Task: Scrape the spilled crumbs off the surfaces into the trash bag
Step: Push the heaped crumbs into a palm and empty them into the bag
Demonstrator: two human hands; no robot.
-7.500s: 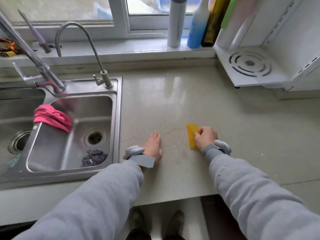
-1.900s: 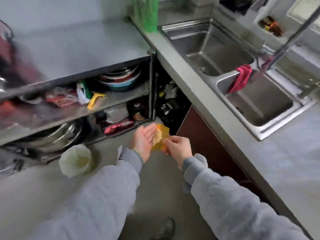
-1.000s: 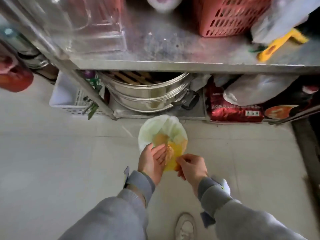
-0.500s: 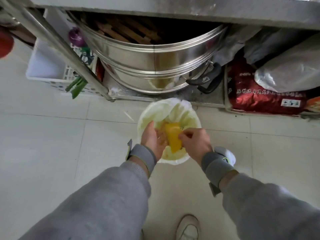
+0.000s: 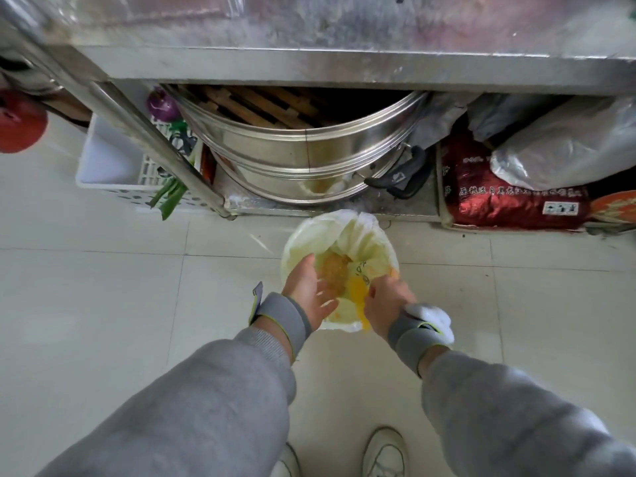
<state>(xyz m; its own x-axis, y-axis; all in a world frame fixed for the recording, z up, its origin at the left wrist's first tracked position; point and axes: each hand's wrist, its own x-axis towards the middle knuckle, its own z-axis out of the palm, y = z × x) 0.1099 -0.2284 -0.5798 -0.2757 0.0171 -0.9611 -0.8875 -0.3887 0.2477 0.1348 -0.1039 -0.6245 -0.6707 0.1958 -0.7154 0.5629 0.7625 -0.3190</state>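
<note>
A small bin lined with a pale trash bag (image 5: 375, 235) stands on the tiled floor in front of a steel rack. Both hands hover over its mouth. My right hand (image 5: 387, 304) grips a yellow scraper (image 5: 358, 297), which slants down across the bag's near rim. My left hand (image 5: 309, 290) is held beside the scraper with its fingers spread and the palm turned toward the blade. A brownish clump of crumbs (image 5: 335, 270) shows inside the bag just beyond my left fingers.
Right behind the bin, the rack's bottom shelf holds a big steel steamer pot (image 5: 303, 156), a red sack (image 5: 509, 197) and a silver bag (image 5: 564, 153). A white crate (image 5: 113, 166) stands at the left. My shoes (image 5: 385, 452) are on the open floor tiles.
The camera drew back a little. The scraper slid toward the bag's near rim, my left fingers spread out, and the crumbs now lie inside the bag.
</note>
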